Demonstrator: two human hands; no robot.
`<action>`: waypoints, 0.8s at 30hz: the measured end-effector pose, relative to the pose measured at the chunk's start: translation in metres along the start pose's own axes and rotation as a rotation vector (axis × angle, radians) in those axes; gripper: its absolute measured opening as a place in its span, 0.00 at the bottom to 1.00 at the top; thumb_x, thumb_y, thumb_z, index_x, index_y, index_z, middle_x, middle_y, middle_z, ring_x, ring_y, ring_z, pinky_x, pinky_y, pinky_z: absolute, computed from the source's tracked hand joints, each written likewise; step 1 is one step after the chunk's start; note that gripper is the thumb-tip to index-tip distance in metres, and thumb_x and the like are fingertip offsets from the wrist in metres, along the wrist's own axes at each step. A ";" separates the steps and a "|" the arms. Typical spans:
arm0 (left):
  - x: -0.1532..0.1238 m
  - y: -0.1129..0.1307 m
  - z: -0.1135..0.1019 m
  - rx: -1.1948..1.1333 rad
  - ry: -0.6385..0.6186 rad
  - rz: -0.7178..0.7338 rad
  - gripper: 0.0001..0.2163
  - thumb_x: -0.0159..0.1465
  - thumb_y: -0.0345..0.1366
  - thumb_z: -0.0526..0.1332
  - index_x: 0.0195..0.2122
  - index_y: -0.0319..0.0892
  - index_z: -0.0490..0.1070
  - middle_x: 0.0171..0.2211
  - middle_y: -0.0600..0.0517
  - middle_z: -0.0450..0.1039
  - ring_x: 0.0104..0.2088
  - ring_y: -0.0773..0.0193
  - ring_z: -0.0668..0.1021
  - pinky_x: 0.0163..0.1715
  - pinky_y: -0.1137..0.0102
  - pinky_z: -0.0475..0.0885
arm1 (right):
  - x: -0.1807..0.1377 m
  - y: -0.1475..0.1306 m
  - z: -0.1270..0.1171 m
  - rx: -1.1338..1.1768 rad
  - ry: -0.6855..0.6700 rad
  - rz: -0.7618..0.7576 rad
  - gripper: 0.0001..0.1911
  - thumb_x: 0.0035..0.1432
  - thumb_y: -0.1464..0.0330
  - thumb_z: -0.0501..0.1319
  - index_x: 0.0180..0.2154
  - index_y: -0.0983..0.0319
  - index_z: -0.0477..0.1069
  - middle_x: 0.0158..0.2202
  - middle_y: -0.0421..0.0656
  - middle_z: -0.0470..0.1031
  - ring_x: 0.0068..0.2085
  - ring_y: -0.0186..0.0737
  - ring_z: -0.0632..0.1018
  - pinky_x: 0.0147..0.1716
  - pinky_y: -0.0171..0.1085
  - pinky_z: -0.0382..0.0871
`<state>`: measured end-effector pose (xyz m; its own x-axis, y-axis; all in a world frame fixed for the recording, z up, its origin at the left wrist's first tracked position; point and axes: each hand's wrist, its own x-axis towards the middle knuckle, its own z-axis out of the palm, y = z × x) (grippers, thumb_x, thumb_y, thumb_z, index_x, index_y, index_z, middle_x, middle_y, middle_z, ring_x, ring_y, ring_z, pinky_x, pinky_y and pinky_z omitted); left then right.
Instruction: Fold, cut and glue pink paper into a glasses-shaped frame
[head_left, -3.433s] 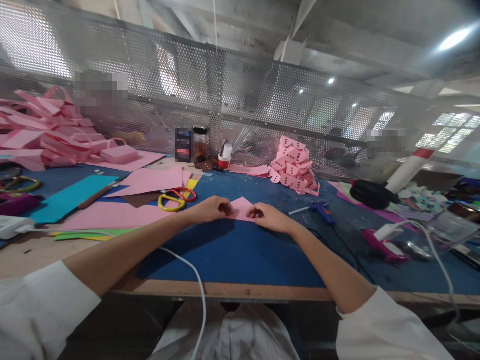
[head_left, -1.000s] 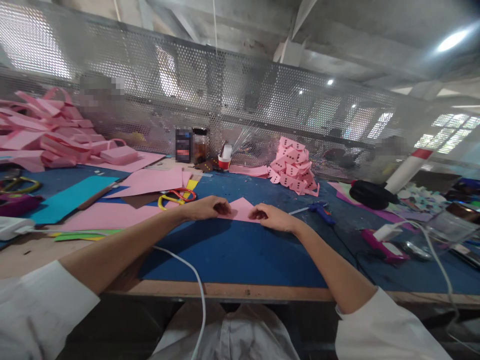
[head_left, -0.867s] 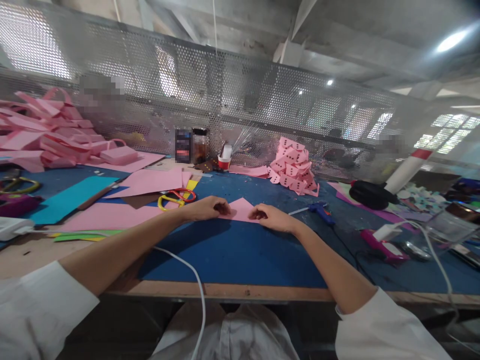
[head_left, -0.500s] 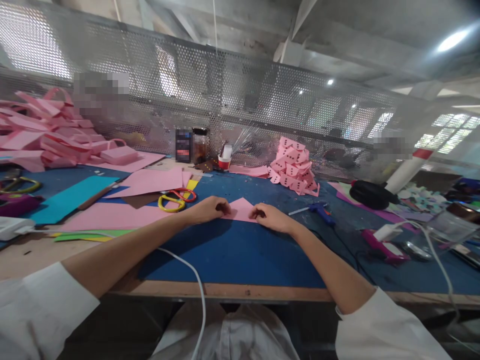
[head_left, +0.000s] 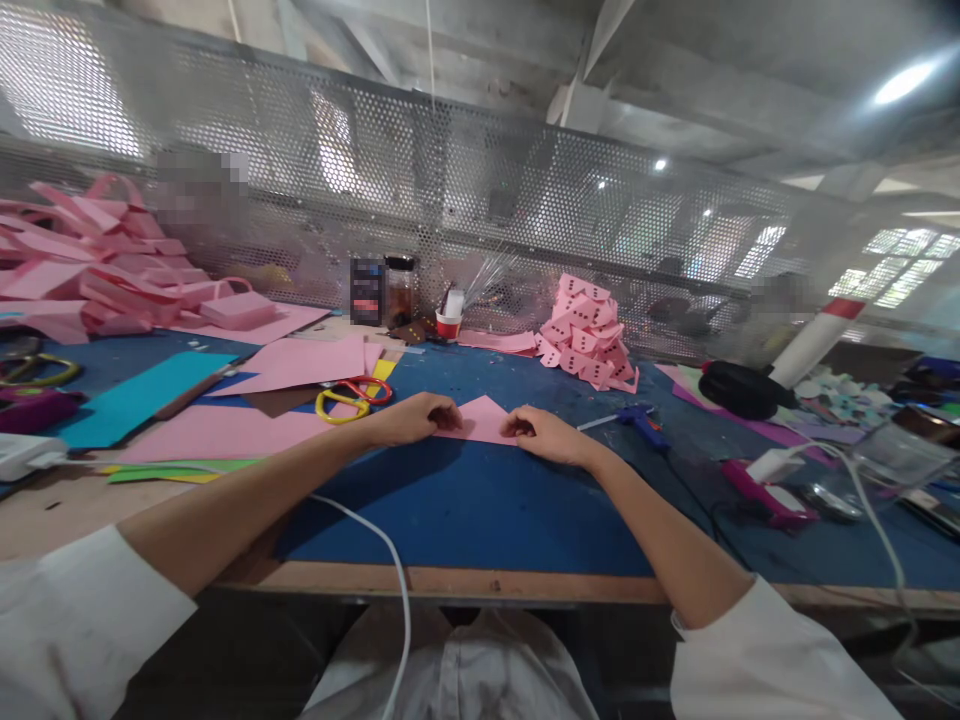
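A small pink paper piece [head_left: 482, 418] with a pointed far tip lies on the blue table mat [head_left: 465, 500], near its middle. My left hand [head_left: 415, 417] has its fingers curled and pinches the piece's left edge. My right hand [head_left: 541, 434] pinches the right edge the same way. Both forearms stretch out over the mat from white sleeves.
Yellow-and-red scissors [head_left: 351, 397] lie left of my left hand on pink sheets [head_left: 225, 430]. A heap of punched pink pieces [head_left: 589, 342] stands at the back, a blue glue gun [head_left: 637, 420] to the right. A perforated metal screen [head_left: 450, 200] closes the far side. A white cable [head_left: 390, 560] hangs over the front edge.
Both hands stay on the pink piece; the fingers shift only slightly along its edges. Nothing else has moved.
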<state>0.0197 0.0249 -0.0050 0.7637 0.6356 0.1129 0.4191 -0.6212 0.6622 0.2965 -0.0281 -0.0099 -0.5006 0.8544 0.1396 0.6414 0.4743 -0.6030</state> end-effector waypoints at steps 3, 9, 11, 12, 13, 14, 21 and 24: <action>-0.001 -0.001 0.000 0.011 0.003 0.009 0.24 0.44 0.19 0.48 0.40 0.38 0.73 0.39 0.50 0.77 0.40 0.65 0.77 0.42 0.72 0.70 | -0.001 -0.001 -0.001 0.008 -0.011 0.000 0.18 0.50 0.80 0.55 0.42 0.63 0.73 0.42 0.45 0.74 0.39 0.36 0.73 0.42 0.36 0.67; -0.003 -0.005 -0.001 0.024 0.004 0.021 0.25 0.44 0.19 0.48 0.41 0.38 0.72 0.40 0.50 0.77 0.40 0.64 0.77 0.43 0.71 0.70 | -0.003 -0.006 -0.005 0.046 -0.052 -0.003 0.23 0.46 0.84 0.53 0.42 0.63 0.72 0.44 0.44 0.74 0.41 0.35 0.74 0.44 0.35 0.67; -0.003 -0.006 -0.001 0.026 0.005 0.022 0.25 0.44 0.19 0.48 0.41 0.38 0.72 0.40 0.50 0.77 0.40 0.64 0.77 0.43 0.71 0.70 | -0.003 -0.008 -0.007 0.057 -0.062 0.000 0.23 0.45 0.85 0.52 0.42 0.62 0.72 0.44 0.44 0.74 0.42 0.35 0.74 0.45 0.36 0.67; -0.003 -0.005 -0.001 0.027 0.005 0.024 0.25 0.44 0.19 0.48 0.42 0.38 0.72 0.40 0.50 0.77 0.41 0.64 0.77 0.43 0.71 0.69 | -0.003 -0.009 -0.008 0.062 -0.067 0.002 0.24 0.45 0.85 0.52 0.42 0.62 0.71 0.44 0.44 0.74 0.43 0.36 0.74 0.46 0.36 0.67; -0.004 -0.005 -0.001 0.028 0.006 0.026 0.25 0.44 0.19 0.48 0.42 0.38 0.72 0.40 0.50 0.77 0.41 0.64 0.77 0.44 0.71 0.69 | -0.004 -0.010 -0.008 0.065 -0.072 0.004 0.24 0.45 0.85 0.52 0.43 0.62 0.71 0.44 0.44 0.74 0.43 0.36 0.74 0.46 0.36 0.67; -0.004 -0.005 -0.001 0.029 0.007 0.028 0.25 0.44 0.19 0.48 0.42 0.38 0.73 0.41 0.50 0.77 0.41 0.64 0.77 0.44 0.71 0.69 | -0.004 -0.010 -0.009 0.067 -0.077 0.006 0.25 0.44 0.85 0.52 0.43 0.62 0.71 0.45 0.44 0.74 0.43 0.36 0.74 0.46 0.36 0.67; -0.011 -0.002 0.000 0.035 0.039 0.015 0.23 0.49 0.21 0.49 0.44 0.39 0.72 0.44 0.50 0.76 0.44 0.65 0.76 0.47 0.73 0.67 | -0.005 -0.008 -0.007 0.059 -0.066 0.009 0.22 0.47 0.83 0.54 0.43 0.62 0.72 0.45 0.44 0.74 0.43 0.36 0.74 0.46 0.37 0.67; -0.012 0.001 0.000 0.034 0.034 0.003 0.19 0.53 0.25 0.53 0.45 0.39 0.72 0.45 0.50 0.77 0.44 0.63 0.76 0.46 0.72 0.68 | -0.005 -0.009 -0.007 0.057 -0.066 0.004 0.21 0.48 0.82 0.55 0.44 0.62 0.72 0.45 0.45 0.74 0.43 0.37 0.74 0.46 0.37 0.67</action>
<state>0.0107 0.0163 -0.0059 0.7483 0.6483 0.1406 0.4332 -0.6380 0.6366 0.2977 -0.0354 0.0000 -0.5364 0.8395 0.0862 0.6104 0.4565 -0.6473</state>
